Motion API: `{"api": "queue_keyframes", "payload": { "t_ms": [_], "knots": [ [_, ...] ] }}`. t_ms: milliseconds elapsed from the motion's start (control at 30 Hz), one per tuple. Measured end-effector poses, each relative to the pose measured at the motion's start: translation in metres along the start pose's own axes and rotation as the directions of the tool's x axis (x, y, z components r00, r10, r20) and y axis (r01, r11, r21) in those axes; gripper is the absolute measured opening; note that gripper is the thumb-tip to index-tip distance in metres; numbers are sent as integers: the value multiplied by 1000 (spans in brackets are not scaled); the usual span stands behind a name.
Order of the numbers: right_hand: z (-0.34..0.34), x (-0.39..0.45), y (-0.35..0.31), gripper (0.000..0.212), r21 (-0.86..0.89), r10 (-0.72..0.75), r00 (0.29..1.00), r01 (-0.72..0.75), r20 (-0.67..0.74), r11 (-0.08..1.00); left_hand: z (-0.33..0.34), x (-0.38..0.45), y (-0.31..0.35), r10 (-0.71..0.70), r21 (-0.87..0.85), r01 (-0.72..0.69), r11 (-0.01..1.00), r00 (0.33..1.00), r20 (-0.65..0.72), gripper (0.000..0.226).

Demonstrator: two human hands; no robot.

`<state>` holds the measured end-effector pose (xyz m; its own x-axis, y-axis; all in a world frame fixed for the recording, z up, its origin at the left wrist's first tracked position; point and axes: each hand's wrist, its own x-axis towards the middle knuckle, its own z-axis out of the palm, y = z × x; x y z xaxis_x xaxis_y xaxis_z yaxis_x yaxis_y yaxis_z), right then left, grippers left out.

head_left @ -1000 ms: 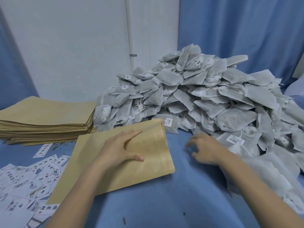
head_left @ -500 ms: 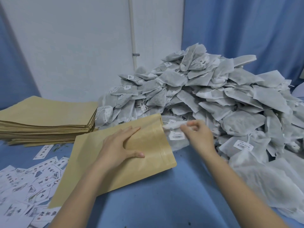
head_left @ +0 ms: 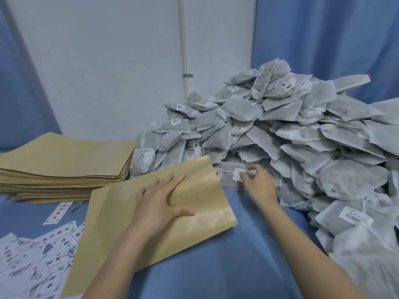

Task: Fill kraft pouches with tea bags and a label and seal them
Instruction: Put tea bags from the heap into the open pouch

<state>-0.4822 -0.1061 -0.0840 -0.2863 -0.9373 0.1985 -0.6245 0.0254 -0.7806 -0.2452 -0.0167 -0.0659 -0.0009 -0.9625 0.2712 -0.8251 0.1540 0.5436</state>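
Your 2 forearms are bare to the frame's edge, no sleeves showing; your left hand [head_left: 160,203] and right hand [head_left: 260,186] wear no gloves, rings or watch.

A blue cloth [head_left: 248,244] is covering the surface in the lower middle. Blue curtains [head_left: 323,33] are hanging at the upper right. A white pipe [head_left: 184,39] is running up the pale wall [head_left: 108,61].

place: packing workroom | evidence: tea bag heap [head_left: 280,134], kraft pouch stack [head_left: 64,160], loose labels [head_left: 32,260]
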Motion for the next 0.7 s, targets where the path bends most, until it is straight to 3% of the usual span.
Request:
{"api": "queue_keyframes", "payload": {
  "t_ms": [67, 167, 300, 433, 600, 700],
  "knots": [
    [15, 12, 17, 49, -167, 66, 997, -59, 32, 984, 3, 5, -3, -21, 6, 21, 1000, 1000, 8, 91],
    [29, 22, 26, 58, -244, 43, 998, -52, -40, 968, 6, 8, -5, -32, -26, 32, 999, 999, 12, 91],
    [24, 24, 30, 56, 203, 90, 993, -73, -77, 977, 5, 10, -7, -48, -32, 48, 998, 999, -3, 90],
    [-4, 11, 32, 50, 457, 9, 1000, 1, -19, 889, -1, 11, -7, -58, -57, 57, 997, 998, -27, 88],
    [-20, -11, 9, 42, 473, -214, 972, 146, 94, 869, -1, 10, -3, -39, -82, 35, 996, 998, -45, 88],
    [-2, -25, -15, 29, 528, -330, 870, 98, 366, 844, 1, 8, 4, -17, -86, 13, 996, 999, -42, 89]
  ]
}}
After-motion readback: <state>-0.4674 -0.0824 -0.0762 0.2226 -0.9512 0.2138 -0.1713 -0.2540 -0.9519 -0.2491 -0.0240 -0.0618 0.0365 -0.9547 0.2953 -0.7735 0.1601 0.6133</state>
